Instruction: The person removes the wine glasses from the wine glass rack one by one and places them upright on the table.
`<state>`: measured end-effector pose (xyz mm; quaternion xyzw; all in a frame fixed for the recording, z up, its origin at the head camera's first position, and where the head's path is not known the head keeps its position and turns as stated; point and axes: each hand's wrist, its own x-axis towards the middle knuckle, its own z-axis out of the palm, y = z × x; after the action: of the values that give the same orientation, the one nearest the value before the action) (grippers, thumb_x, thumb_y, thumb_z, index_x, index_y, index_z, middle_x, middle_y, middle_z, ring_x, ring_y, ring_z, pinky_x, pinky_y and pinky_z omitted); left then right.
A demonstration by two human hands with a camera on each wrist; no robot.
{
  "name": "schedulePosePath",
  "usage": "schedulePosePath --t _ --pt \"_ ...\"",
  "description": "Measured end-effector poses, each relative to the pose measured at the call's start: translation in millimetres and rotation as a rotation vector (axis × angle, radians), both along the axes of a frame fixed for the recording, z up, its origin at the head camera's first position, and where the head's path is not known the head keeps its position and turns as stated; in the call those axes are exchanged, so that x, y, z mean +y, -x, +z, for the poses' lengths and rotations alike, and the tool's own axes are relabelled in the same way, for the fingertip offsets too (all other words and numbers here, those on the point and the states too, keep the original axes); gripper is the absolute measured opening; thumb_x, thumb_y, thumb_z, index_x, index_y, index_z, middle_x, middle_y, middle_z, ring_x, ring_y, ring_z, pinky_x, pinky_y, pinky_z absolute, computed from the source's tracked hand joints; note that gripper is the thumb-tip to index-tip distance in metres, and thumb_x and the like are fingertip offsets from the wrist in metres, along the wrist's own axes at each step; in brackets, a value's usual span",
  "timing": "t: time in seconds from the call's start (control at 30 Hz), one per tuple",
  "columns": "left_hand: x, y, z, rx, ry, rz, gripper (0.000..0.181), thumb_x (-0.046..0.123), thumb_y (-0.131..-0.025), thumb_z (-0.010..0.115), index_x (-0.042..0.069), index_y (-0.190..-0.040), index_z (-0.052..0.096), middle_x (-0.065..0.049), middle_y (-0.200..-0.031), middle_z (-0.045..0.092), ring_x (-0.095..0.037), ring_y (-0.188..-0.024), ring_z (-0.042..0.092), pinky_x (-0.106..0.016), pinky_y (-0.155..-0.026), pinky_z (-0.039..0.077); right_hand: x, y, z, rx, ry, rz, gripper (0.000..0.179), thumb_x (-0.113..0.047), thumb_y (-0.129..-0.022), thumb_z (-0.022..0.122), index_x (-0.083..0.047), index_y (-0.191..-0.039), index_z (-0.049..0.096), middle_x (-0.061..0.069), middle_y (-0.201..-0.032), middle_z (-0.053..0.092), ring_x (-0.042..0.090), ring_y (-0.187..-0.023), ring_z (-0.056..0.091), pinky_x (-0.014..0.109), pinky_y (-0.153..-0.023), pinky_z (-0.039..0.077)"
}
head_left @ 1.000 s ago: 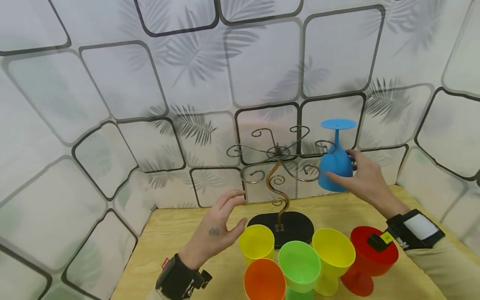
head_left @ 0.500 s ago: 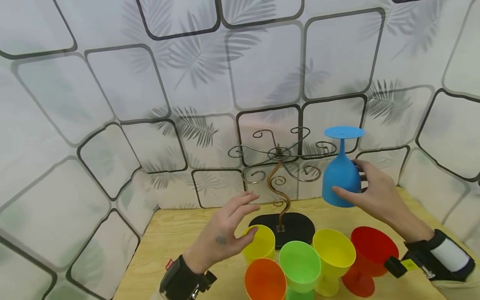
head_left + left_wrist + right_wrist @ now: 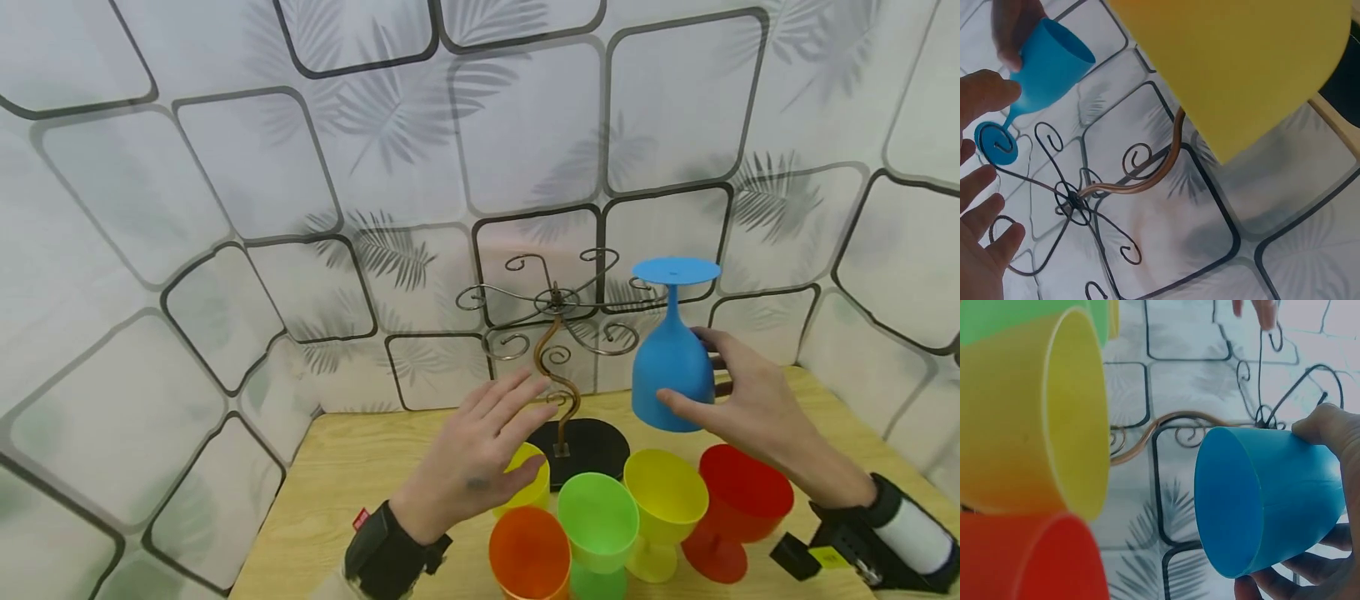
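Observation:
My right hand holds a blue plastic goblet upside down by its bowl, thumb on the near side and fingers behind. The goblet's round foot points up, in front of the right arms of a metal scroll-armed rack. In the right wrist view the mouth of the blue bowl faces the camera. My left hand hovers with spread fingers and holds nothing. It overlaps the rear yellow goblet and part of the rack's black base in the head view.
Along the near side stand orange, green, yellow and red goblets, mouths up. They stand in front of the rack on a light wooden table. Patterned fabric walls enclose the back and sides.
The blue goblet has come lower and nearer with my right hand, its foot now seen beside the rack's right curl. My left hand has moved right and upward, its fingers straightening.

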<state>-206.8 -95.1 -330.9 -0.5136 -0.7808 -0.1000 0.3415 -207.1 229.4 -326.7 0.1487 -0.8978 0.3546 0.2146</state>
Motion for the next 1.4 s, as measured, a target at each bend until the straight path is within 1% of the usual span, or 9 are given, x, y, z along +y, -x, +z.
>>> schedulePosePath --t 0.27,0.4,0.5,0.63,0.83,0.97,1.07,1.2,1.4 --pt "16.5 1.4 5.1 0.095 0.032 0.044 0.052 0.019 -0.083 0.074 0.009 -0.130 0.055 -0.012 -0.144 0.046 -0.023 -0.140 0.025 -0.041 -0.105 0.041 -9.4 -8.9 -0.6 0.033 -0.008 0.030 0.079 -0.026 -0.080 0.078 0.008 -0.139 0.038 0.032 -0.123 0.052 0.049 -0.088 0.059 0.062 -0.064 0.055" --pt "24.0 4.5 5.1 0.139 0.049 0.041 0.046 0.014 -0.087 0.070 0.008 -0.130 0.056 -0.013 -0.143 0.048 -0.024 -0.140 0.026 -0.039 -0.108 0.038 -11.8 -15.0 -5.2 0.058 -0.003 0.039 0.077 -0.023 -0.078 0.079 0.009 -0.136 0.040 0.032 -0.119 0.054 0.049 -0.087 0.060 0.061 -0.062 0.056" --pt "27.8 4.9 6.5 0.177 0.099 0.015 0.048 0.011 -0.089 0.069 0.008 -0.134 0.054 -0.012 -0.145 0.045 -0.026 -0.141 0.023 -0.039 -0.111 0.034 -14.3 -20.2 -7.0 0.091 -0.008 0.052 0.077 -0.021 -0.076 0.081 0.009 -0.134 0.042 0.030 -0.116 0.057 0.047 -0.085 0.062 0.059 -0.060 0.057" --pt "31.8 2.7 12.5 0.260 0.197 -0.007 0.053 0.011 -0.093 0.064 0.010 -0.143 0.045 -0.012 -0.151 0.037 -0.028 -0.142 0.017 -0.042 -0.114 0.028 -19.0 -26.8 -7.7 0.141 -0.032 0.083 0.077 -0.019 -0.071 0.084 0.009 -0.132 0.045 0.026 -0.113 0.060 0.041 -0.086 0.062 0.050 -0.058 0.059" --pt "41.2 0.3 25.9 0.406 0.285 -0.026 0.047 0.011 -0.101 0.051 0.011 -0.147 0.038 -0.012 -0.153 0.034 -0.030 -0.142 0.015 -0.046 -0.117 0.019 -28.9 -36.5 -8.3 0.144 -0.032 0.160 0.081 -0.018 -0.069 0.087 0.004 -0.134 0.045 0.017 -0.118 0.060 0.028 -0.091 0.062 0.028 -0.059 0.059" --pt "50.9 -0.1 31.5 0.488 0.308 -0.060 0.047 0.008 -0.103 0.046 0.012 -0.149 0.035 -0.013 -0.152 0.035 -0.032 -0.142 0.016 -0.049 -0.116 0.019 -34.1 -42.2 -7.5 0.153 -0.011 0.192 0.082 -0.015 -0.068 0.086 -0.002 -0.137 0.044 0.013 -0.121 0.059 0.023 -0.094 0.060 0.026 -0.060 0.059" --pt "56.4 0.1 32.8 0.477 0.325 -0.079 0.051 0.005 -0.102 0.046 0.014 -0.150 0.031 -0.014 -0.153 0.032 -0.033 -0.142 0.014 -0.049 -0.116 0.018 -35.9 -46.1 -7.2 0.154 -0.011 0.191 0.084 -0.014 -0.068 0.086 -0.005 -0.139 0.042 0.010 -0.120 0.060 0.021 -0.095 0.060 0.027 -0.059 0.058" --pt "58.5 -0.2 32.3 0.455 0.354 -0.072 0.055 0.004 -0.101 0.048 0.017 -0.151 0.029 -0.014 -0.155 0.028 -0.033 -0.143 0.010 -0.048 -0.116 0.018 -37.9 -50.7 -6.8 0.144 -0.015 0.191 0.086 -0.016 -0.068 0.086 -0.007 -0.141 0.040 0.008 -0.118 0.061 0.021 -0.095 0.060 0.027 -0.059 0.058" --pt "60.5 -0.8 31.5 0.497 0.358 -0.047 0.055 0.006 -0.101 0.048 0.020 -0.151 0.028 -0.014 -0.155 0.029 -0.032 -0.143 0.012 -0.051 -0.116 0.016 -40.9 -53.9 -6.6 0.164 0.004 0.214 0.089 -0.015 -0.066 0.087 -0.009 -0.141 0.040 0.005 -0.119 0.060 0.018 -0.094 0.059 0.028 -0.058 0.058"
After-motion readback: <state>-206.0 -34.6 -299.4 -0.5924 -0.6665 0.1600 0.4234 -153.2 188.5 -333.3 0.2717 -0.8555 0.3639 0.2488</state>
